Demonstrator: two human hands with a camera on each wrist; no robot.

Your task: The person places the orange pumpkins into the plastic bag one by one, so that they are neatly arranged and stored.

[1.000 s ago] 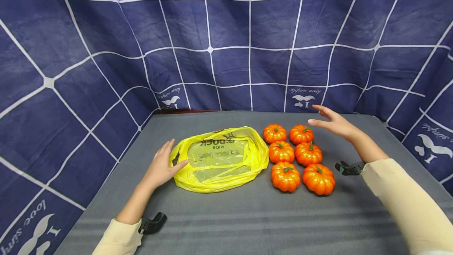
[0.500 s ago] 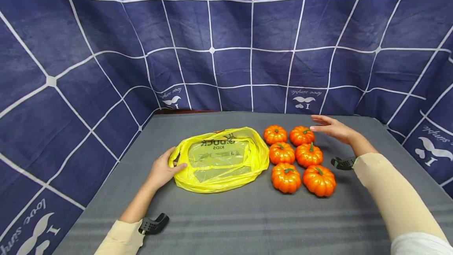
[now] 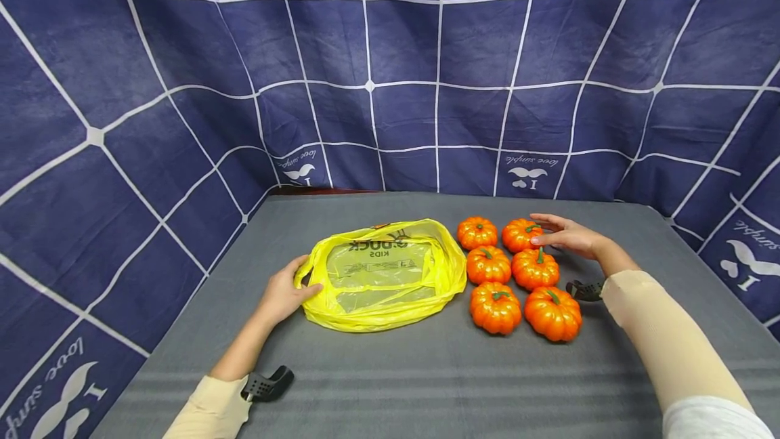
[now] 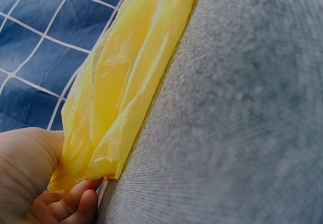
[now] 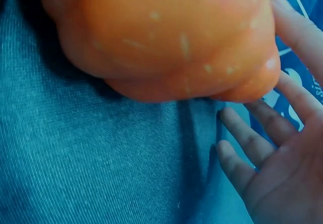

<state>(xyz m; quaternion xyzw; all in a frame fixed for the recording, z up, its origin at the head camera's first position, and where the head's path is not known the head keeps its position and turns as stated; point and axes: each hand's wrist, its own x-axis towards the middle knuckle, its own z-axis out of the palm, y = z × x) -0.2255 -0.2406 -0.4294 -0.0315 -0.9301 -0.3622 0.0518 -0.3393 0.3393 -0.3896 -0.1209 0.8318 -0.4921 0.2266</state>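
Observation:
A yellow plastic bag (image 3: 378, 317) lies on its base with its mouth spread upward, dark lettering showing inside. My left hand (image 3: 288, 293) grips its left edge, thumb over the rim and fingers behind; the left wrist view shows the yellow film (image 4: 121, 82) between thumb and curled fingers. To the right of the bag stand several glossy orange toy pumpkins in two columns. At the back right pumpkin (image 3: 518, 236) my right hand (image 3: 569, 237) reaches round with spread fingers. In the right wrist view, the fingers lie beside an orange pumpkin (image 5: 171, 42); whether they touch it is unclear.
Near the right hand are the middle right pumpkin (image 3: 535, 269) and front right pumpkin (image 3: 553, 315). The left column includes a front pumpkin (image 3: 495, 310). A grey cloth (image 3: 390, 385) covers the table, and a blue gridded curtain (image 3: 402, 114) hangs behind and at the sides.
My left hand has closed from spread fingers onto the bag's left edge. The right hand has come down and slightly forward to the back right pumpkin. Bag and pumpkins stay in place.

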